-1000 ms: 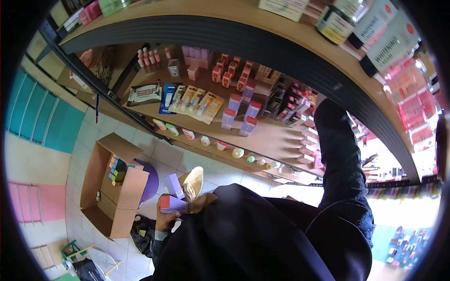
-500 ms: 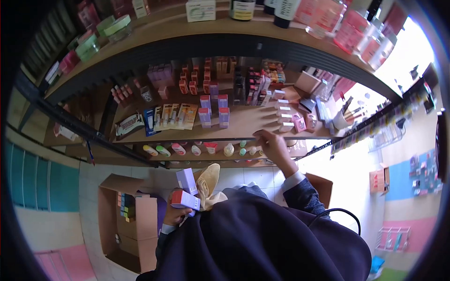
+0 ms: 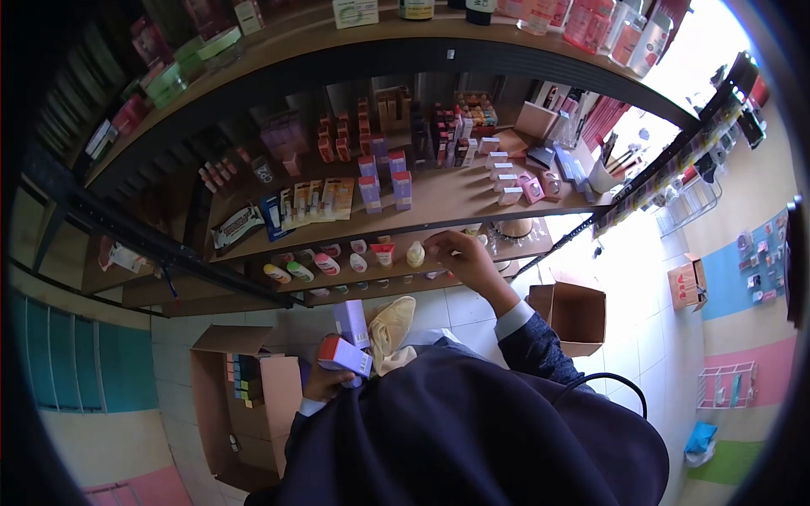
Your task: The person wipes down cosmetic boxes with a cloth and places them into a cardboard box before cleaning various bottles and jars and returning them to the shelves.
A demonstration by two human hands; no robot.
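Low on the left, my left hand point(image 3: 323, 384) is closed around several small purple cartons; one carton point(image 3: 344, 356) shows a red end, and another purple carton point(image 3: 351, 322) stands up behind it. A cream cloth pouch-like item point(image 3: 390, 333) lies right beside them. My right hand point(image 3: 467, 260) is in front of the middle shelf's edge point(image 3: 405, 229), its fingers loosely bent and apart, with nothing visible in them. Nearest to its fingertips is a pale yellow bottle point(image 3: 415, 254) on the lower shelf. On the middle shelf, matching purple cartons point(image 3: 402, 191) stand in two short rows.
Left of those rows lie carded tubes point(image 3: 316, 202); to the right are small clear-and-white boxes point(image 3: 504, 181) and pink compacts point(image 3: 531, 187). Bottles line the upper shelf point(image 3: 337, 55). Open cardboard boxes stand on the floor at left point(image 3: 283, 405) and right point(image 3: 582, 316).
My right hand has moved slightly left and down in view, its fingers loosening. The left hand keeps its cartons. The head view has shifted and tilted a little.
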